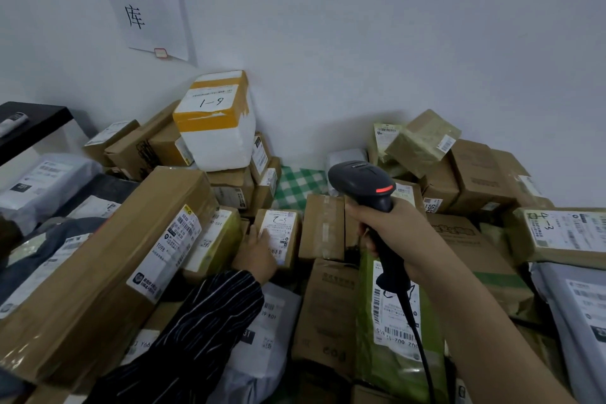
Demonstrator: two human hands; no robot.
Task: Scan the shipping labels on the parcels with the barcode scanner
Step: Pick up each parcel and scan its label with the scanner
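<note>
A black barcode scanner with a red light on its head sits in my right hand, which grips its handle; its cable trails down toward me. The scanner's head points away over the parcels. My left hand, in a striped sleeve, lies with straight fingers on a small brown box, partly covering its white shipping label marked "5-2". The box lies in the middle of the pile, left of the scanner.
Parcels cover the whole surface: a long brown carton at left, a white foam box with yellow tape at the back, a green bag under the scanner, grey bags at right. A paper sign hangs on the wall.
</note>
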